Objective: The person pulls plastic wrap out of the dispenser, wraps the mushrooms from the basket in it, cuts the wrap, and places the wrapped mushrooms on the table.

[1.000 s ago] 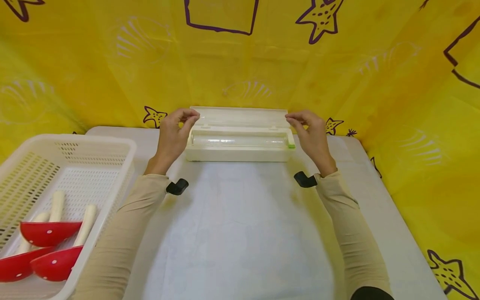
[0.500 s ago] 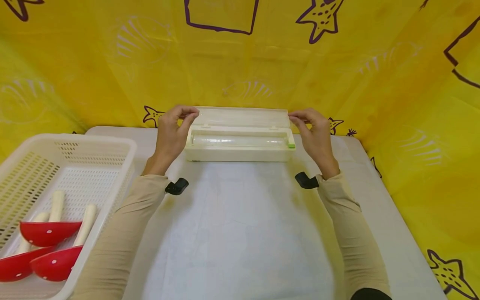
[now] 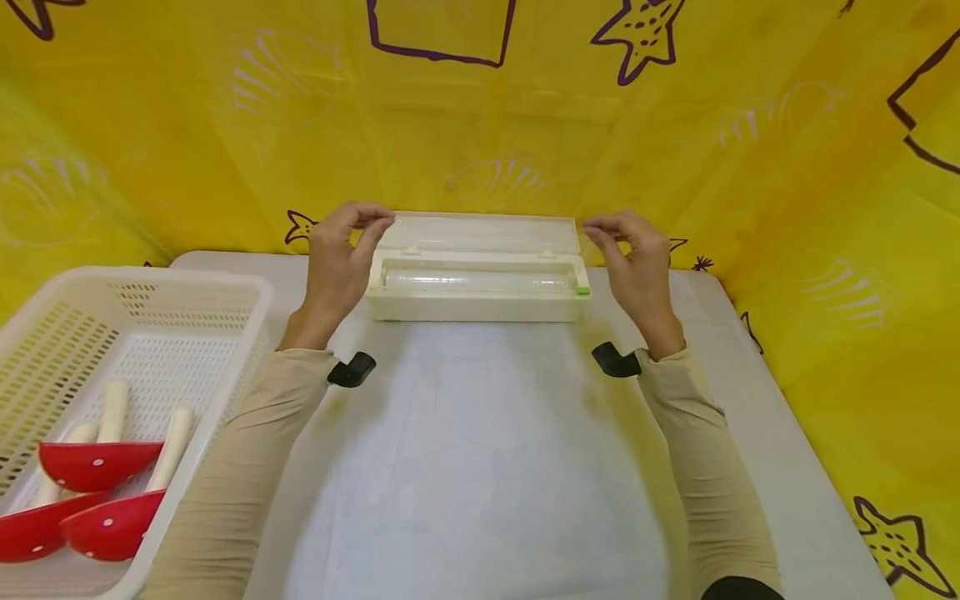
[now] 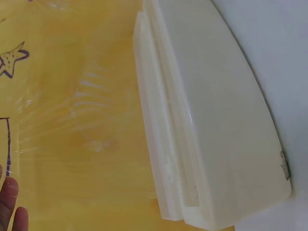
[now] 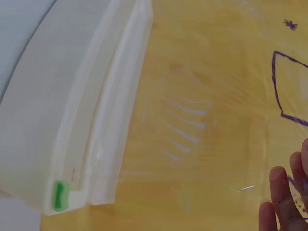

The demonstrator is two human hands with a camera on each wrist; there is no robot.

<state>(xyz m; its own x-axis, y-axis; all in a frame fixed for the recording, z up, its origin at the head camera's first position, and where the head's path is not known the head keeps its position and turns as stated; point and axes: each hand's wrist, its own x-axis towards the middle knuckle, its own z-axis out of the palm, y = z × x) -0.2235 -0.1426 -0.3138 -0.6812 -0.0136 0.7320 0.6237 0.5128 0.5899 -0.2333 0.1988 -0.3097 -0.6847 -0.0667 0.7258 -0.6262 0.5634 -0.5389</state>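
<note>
A cream plastic wrap dispenser [image 3: 480, 309] sits at the back of the table, its lid [image 3: 483, 232] tipped back. Inside lies a roll of clear plastic wrap [image 3: 478, 282]. At the lid's left end my left hand [image 3: 339, 262] pinches the wrap with thumb and forefinger. My right hand [image 3: 637, 265] pinches it likewise, just off the lid's right end. Both wrist views show the thin film [image 4: 53, 130] stretched upward, with creases running toward the fingers [image 5: 283, 192]. A green piece [image 5: 60, 195] marks the box's right end.
A white perforated basket [image 3: 258, 292] stands at the left, holding several ladles with pale handles, among them a red ladle [image 3: 101, 467]. Right behind the dispenser hangs a yellow patterned curtain [image 3: 480, 125]. White cloth covers the table [image 3: 480, 450].
Both hands have risen slightly and drawn a little apart, the left to the left and the right to the right. The dispenser has stayed in place.
</note>
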